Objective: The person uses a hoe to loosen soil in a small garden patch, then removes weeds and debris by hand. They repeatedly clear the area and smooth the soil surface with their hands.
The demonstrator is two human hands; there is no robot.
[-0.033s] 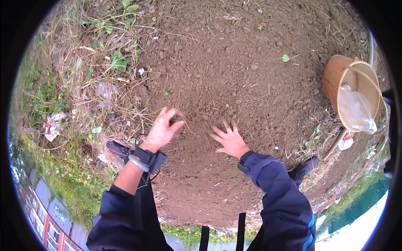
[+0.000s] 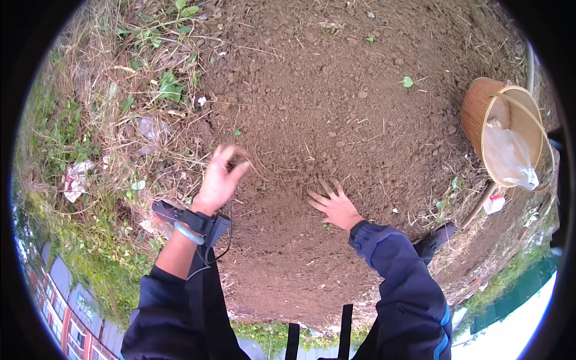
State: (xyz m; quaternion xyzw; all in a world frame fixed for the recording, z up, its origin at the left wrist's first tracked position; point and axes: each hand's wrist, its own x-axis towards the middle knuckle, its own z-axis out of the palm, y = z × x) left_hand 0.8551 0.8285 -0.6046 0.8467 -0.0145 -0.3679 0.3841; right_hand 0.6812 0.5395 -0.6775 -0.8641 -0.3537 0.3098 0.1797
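My left hand is just above the soil, left of the middle, beside the border of dry grass. Its fingers curl toward the thumb around a dark gap, and their tips are blurred; what they hold, if anything, I cannot make out. A thin straw shows near the fingertips. With fingers spread, my right hand rests palm down on the loose brown soil, its fingertips at the crumbly surface. A band with a small dark device and a pale bracelet circle my left wrist.
At the right a tall woven basket leans over, with a clear plastic bag inside. Close to it lie a wooden handle and a red-and-white piece. Dry grass and weeds edge the left. My shoes stand at either side.
My left hand has shifted left and a little farther away, its fingers still curled. My right hand has slid slightly right and nearer, with its fingers still spread on the soil.
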